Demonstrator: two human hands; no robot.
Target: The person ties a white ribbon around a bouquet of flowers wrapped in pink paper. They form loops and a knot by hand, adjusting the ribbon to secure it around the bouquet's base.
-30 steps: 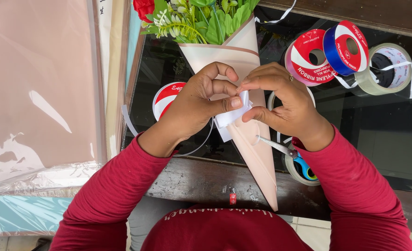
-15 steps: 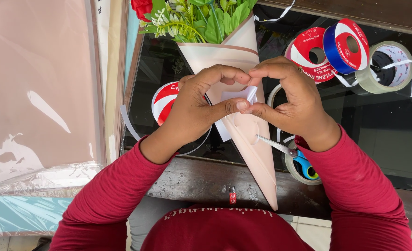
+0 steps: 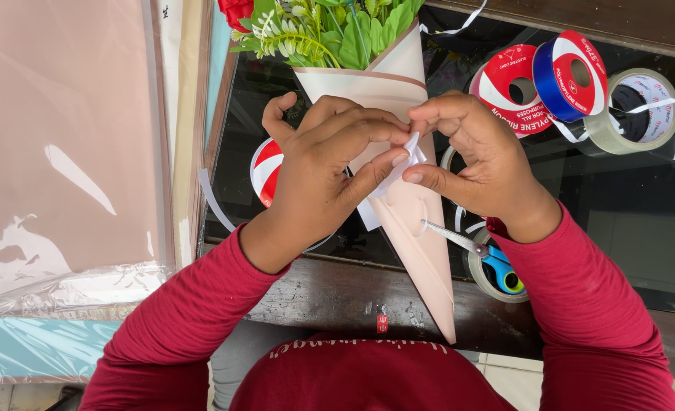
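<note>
- Where the two hands meet at the centre of the frame, the left hand (image 3: 318,171) and the right hand (image 3: 470,164) both pinch a short piece of white ribbon (image 3: 402,160) between thumb and fingertips, neither palm open.
- Ribbon: judged thin, light, limp and somewhat slick; best held near its ends with the fingertips, as a loose grip would likely let it slip.
- It sits directly on the front of a paper cone (image 3: 410,205), which lies under both hands and tapers toward the lower centre.
- Cone: judged light and easily creased; safer held around its narrow middle than at the open top.
- Green leaves (image 3: 337,30) and a red flower (image 3: 234,9) stand out of the cone at the top centre.
- Scissors (image 3: 478,255) with blue handles lie just right of the cone, below the right wrist.
- Ribbon spools (image 3: 543,84) and a tape roll (image 3: 642,110) rest at the upper right, well apart from the hands.
- Sheets of wrapping paper (image 3: 63,152) fill the left side.
</note>
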